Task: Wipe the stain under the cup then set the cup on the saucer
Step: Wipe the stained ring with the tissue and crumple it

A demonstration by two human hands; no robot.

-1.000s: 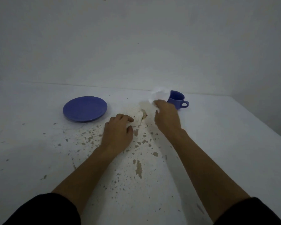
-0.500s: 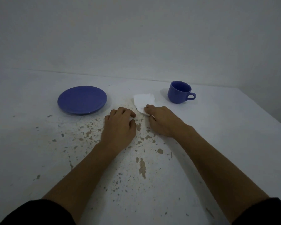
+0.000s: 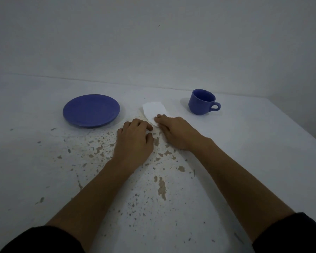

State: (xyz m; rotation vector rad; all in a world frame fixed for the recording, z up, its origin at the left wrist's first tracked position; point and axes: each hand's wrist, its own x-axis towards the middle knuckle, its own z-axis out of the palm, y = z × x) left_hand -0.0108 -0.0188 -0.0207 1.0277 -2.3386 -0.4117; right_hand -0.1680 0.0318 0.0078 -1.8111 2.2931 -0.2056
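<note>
Our right hand [image 3: 177, 133] presses fingertips flat on a white tissue [image 3: 154, 110] lying between the blue saucer [image 3: 91, 110] and the blue cup [image 3: 202, 101], which stands upright, well apart, on the flaking desk [image 3: 254, 143]. Our left hand [image 3: 134, 141] rests loosely curled, holding nothing. A wide stroke could knock the cup; rough paint may snag the tissue.

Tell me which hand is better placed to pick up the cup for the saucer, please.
The right hand, probably. It lies nearer the cup, whose handle points right, away from the left hand. Its fingertips rest on the tissue, so it must let go first. The saucer is bare.
</note>
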